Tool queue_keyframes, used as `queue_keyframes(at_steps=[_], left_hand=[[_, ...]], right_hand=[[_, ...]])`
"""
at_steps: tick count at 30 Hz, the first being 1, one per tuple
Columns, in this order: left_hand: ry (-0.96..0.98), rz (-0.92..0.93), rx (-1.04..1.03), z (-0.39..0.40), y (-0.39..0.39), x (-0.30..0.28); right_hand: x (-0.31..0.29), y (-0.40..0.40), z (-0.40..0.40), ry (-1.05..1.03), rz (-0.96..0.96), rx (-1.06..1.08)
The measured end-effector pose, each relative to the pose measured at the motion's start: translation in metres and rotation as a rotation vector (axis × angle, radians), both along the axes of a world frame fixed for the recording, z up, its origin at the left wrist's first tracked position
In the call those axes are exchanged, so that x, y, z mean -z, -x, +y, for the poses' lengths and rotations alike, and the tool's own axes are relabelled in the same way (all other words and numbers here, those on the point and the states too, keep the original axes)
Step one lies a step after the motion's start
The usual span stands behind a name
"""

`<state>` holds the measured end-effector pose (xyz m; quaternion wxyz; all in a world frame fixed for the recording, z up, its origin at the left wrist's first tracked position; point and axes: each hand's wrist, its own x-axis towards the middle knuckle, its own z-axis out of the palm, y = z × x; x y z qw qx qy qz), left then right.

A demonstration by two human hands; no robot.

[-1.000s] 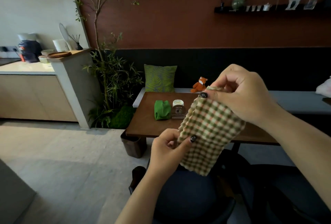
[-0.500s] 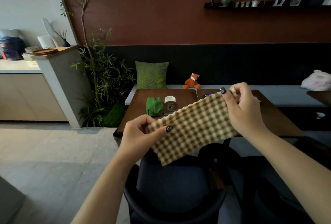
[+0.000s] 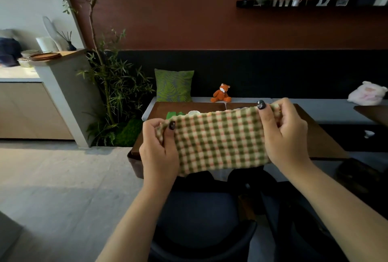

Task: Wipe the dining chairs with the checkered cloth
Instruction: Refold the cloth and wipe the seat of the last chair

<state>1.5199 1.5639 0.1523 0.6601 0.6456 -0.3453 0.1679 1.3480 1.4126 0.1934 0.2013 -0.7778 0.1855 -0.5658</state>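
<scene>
A brown table (image 3: 315, 136) stands beyond a dark dining chair (image 3: 201, 219), whose seat lies below the hands. The checkered cloth (image 3: 220, 140) is held spread out in the air above that seat. The left hand (image 3: 158, 150) pinches its left edge, the right hand (image 3: 283, 136) its right, fingers curled around the fabric.
</scene>
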Motion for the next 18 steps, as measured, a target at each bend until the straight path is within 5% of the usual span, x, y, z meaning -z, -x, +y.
queue_keyframes(at_steps=[3,6,9,12,15,18], left_hand=[[-0.112,-0.076,0.024,-0.01,-0.008,0.007],[-0.277,0.078,0.019,-0.018,-0.021,0.016],[-0.527,0.611,0.124,-0.027,-0.031,0.035],[-0.82,1.285,0.488,-0.019,-0.023,0.073],[-0.952,1.294,0.492,-0.014,-0.003,0.112],[-0.739,1.18,0.382,-0.025,0.009,0.116]], right_hand=[[0.013,0.001,-0.019,-0.194,0.099,0.083],[0.038,0.008,-0.04,-0.366,0.155,0.147],[0.063,0.01,-0.054,-0.46,0.208,0.176],[0.098,0.009,-0.055,-0.571,0.47,0.205],[0.137,0.015,-0.053,-0.674,0.656,0.212],[0.145,0.025,-0.055,-0.737,0.67,0.276]])
